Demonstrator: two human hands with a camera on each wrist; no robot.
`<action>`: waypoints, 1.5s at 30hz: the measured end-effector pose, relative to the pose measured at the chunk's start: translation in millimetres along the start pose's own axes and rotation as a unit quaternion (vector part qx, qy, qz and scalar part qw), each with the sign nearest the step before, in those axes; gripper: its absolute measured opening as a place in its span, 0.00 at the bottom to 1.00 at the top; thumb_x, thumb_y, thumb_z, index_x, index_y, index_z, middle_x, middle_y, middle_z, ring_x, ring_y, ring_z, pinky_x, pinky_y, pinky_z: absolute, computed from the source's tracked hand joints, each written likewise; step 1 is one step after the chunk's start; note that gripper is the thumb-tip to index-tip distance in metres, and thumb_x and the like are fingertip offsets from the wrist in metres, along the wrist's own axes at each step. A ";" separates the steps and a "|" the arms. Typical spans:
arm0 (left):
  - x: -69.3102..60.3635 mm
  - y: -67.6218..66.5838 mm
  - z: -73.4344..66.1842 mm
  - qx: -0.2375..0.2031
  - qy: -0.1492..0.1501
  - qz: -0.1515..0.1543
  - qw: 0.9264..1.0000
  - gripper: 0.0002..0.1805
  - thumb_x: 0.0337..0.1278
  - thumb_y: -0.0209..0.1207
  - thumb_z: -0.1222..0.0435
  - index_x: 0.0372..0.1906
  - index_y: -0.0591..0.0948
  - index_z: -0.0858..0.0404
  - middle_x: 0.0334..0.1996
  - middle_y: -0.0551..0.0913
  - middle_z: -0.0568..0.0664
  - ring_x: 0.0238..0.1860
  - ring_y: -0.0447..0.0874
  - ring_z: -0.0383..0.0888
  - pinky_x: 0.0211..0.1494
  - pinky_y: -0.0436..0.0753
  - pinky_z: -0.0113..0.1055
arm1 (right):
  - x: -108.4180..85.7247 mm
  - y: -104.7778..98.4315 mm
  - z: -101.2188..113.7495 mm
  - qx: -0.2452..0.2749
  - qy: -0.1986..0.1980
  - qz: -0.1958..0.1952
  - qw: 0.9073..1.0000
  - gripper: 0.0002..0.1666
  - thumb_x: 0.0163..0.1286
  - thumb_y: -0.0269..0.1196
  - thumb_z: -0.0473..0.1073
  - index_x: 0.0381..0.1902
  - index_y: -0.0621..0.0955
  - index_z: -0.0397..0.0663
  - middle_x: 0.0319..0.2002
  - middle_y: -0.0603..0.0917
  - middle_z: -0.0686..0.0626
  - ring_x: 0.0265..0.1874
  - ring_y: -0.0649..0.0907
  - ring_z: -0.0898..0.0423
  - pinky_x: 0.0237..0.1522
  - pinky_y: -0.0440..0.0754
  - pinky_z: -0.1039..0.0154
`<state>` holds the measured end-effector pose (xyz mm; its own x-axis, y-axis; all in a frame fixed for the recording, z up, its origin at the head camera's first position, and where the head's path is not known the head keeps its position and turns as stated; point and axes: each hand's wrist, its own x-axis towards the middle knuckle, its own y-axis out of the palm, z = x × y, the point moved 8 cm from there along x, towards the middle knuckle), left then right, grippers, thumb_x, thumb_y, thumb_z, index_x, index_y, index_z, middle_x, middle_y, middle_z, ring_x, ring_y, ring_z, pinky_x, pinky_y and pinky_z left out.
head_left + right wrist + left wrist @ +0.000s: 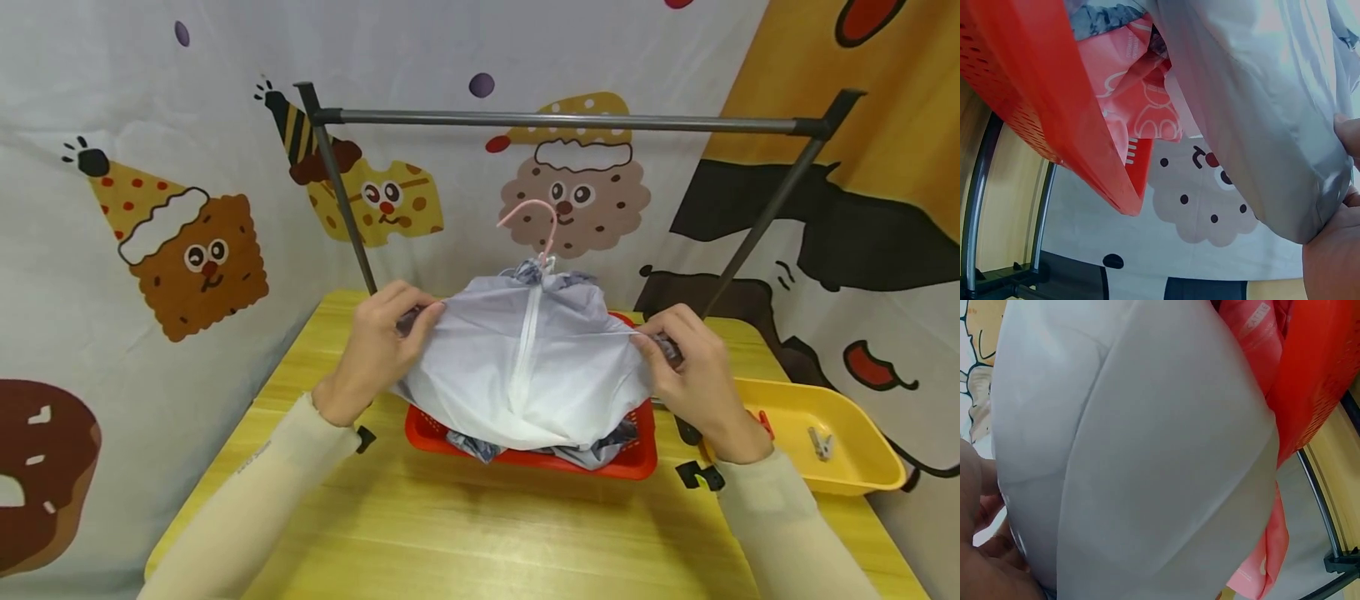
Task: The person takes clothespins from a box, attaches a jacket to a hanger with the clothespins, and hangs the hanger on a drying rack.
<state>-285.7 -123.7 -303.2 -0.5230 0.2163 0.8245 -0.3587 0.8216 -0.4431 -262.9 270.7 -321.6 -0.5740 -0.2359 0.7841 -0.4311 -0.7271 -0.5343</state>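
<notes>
A pale grey-white garment (pixel 480 367) with a white zip down its middle is spread above a red basket (pixel 645 450). Out of its gathered top rises the hook of a pink hanger (pixel 553 218). My left hand (pixel 382 350) pinches the garment's left side between thumb and fingers. On the opposite side my right hand (pixel 693 371) pinches the cloth the same way. The fabric is drawn taut between both hands. In the left wrist view the garment (pixel 1166 456) covers most of the picture. Pink printed cloth (pixel 1141 94) shows in the basket in the right wrist view.
A grey metal rack (pixel 562 122) stands behind, its crossbar above the hanger. To the right, a yellow tray (pixel 855 467) holds a few clips (pixel 821 444). Everything stands on a yellow wooden table (pixel 450 533) in front of a cartoon-printed curtain (pixel 420 50).
</notes>
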 end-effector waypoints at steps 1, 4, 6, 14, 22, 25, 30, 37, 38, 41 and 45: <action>-0.2 -0.5 0.0 -0.001 0.000 -0.003 1.000 0.02 0.75 0.75 0.72 0.41 0.93 0.64 0.37 0.91 0.54 0.34 0.84 0.46 0.40 0.81 0.33 | -0.3 -0.4 -0.2 0.001 0.000 -0.001 1.000 0.13 0.66 0.80 0.23 0.41 0.89 0.39 0.42 0.87 0.43 0.39 0.80 0.57 0.49 0.76 0.82; -0.5 -2.0 -1.0 0.002 0.004 -0.009 1.000 0.02 0.74 0.74 0.72 0.40 0.92 0.65 0.37 0.90 0.55 0.35 0.86 0.47 0.41 0.83 0.35 | -1.3 -1.1 -1.4 0.012 0.005 0.000 1.000 0.12 0.66 0.79 0.24 0.43 0.90 0.41 0.42 0.88 0.44 0.39 0.80 0.59 0.47 0.76 0.82; -0.7 -2.7 -2.6 0.006 0.008 -0.008 1.000 0.03 0.74 0.73 0.71 0.40 0.91 0.65 0.37 0.90 0.56 0.35 0.87 0.47 0.41 0.85 0.37 | -1.9 -1.6 -2.0 0.021 0.012 0.005 1.000 0.12 0.67 0.79 0.25 0.43 0.90 0.42 0.43 0.89 0.45 0.40 0.80 0.61 0.47 0.77 0.82; -3.1 -2.3 -2.6 -0.001 0.003 0.015 1.000 0.06 0.80 0.70 0.65 0.43 0.93 0.63 0.39 0.92 0.54 0.38 0.89 0.46 0.46 0.83 0.28 | 0.4 -5.0 2.2 0.028 0.017 -0.002 0.999 0.15 0.64 0.82 0.24 0.43 0.93 0.43 0.42 0.90 0.47 0.41 0.81 0.64 0.46 0.77 0.82; -2.3 -1.7 -8.2 0.004 0.013 0.034 0.999 0.03 0.76 0.74 0.66 0.46 0.93 0.63 0.40 0.93 0.53 0.37 0.88 0.47 0.42 0.86 0.40 | 4.7 -13.1 7.3 0.021 0.017 -0.014 1.000 0.11 0.66 0.82 0.27 0.43 0.94 0.41 0.39 0.92 0.46 0.38 0.82 0.69 0.45 0.77 0.82; -1.8 -2.3 -7.5 0.010 0.006 0.051 0.999 0.06 0.78 0.74 0.65 0.48 0.92 0.65 0.42 0.94 0.54 0.39 0.89 0.48 0.44 0.89 0.44 | 7.1 -20.4 9.2 0.016 0.022 -0.025 0.999 0.09 0.67 0.81 0.27 0.42 0.93 0.38 0.38 0.92 0.44 0.39 0.81 0.73 0.47 0.77 0.84; -1.9 -6.0 -4.3 0.016 -0.004 0.073 0.997 0.06 0.81 0.73 0.66 0.51 0.91 0.66 0.45 0.95 0.56 0.43 0.93 0.52 0.51 0.94 0.51 | 10.6 -31.5 9.8 0.004 0.035 -0.044 0.998 0.07 0.68 0.81 0.27 0.41 0.92 0.35 0.37 0.91 0.41 0.41 0.80 0.78 0.49 0.78 0.86; 0.9 -16.9 -4.2 0.027 0.008 0.089 0.996 0.04 0.84 0.67 0.71 0.51 0.91 0.66 0.45 0.95 0.57 0.45 0.95 0.54 0.55 0.95 0.54 | 16.5 -39.2 7.1 -0.006 0.048 -0.056 0.997 0.08 0.68 0.81 0.26 0.41 0.92 0.34 0.38 0.92 0.39 0.42 0.80 0.79 0.49 0.77 0.86; 1.6 -18.4 -4.2 0.032 0.010 0.092 0.995 0.04 0.84 0.67 0.71 0.51 0.91 0.67 0.45 0.95 0.57 0.45 0.95 0.54 0.54 0.95 0.53 | 17.2 -39.6 6.5 -0.008 0.047 -0.059 0.997 0.08 0.67 0.81 0.26 0.41 0.92 0.34 0.38 0.92 0.39 0.42 0.79 0.79 0.49 0.77 0.86; 3.3 -22.1 -3.4 0.045 0.012 0.103 0.994 0.05 0.85 0.65 0.72 0.49 0.90 0.66 0.40 0.93 0.56 0.38 0.92 0.52 0.46 0.92 0.49 | 18.4 -40.2 4.6 -0.013 0.048 -0.065 0.997 0.09 0.66 0.81 0.25 0.41 0.92 0.34 0.38 0.92 0.39 0.41 0.78 0.79 0.47 0.75 0.87; 4.1 -24.7 -2.8 0.055 0.015 0.116 0.992 0.05 0.85 0.65 0.74 0.46 0.89 0.65 0.30 0.88 0.55 0.27 0.82 0.47 0.34 0.81 0.41 | 19.5 -39.9 3.1 -0.013 0.049 -0.063 0.997 0.09 0.66 0.81 0.24 0.41 0.92 0.33 0.38 0.92 0.38 0.41 0.78 0.80 0.47 0.75 0.87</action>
<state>-276.9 -141.7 -287.9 -0.5783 0.4101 0.7052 -0.3150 0.6851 -0.6568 -254.8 293.1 -284.0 -0.5789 -0.0786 0.8116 -0.5212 -0.7297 -0.4425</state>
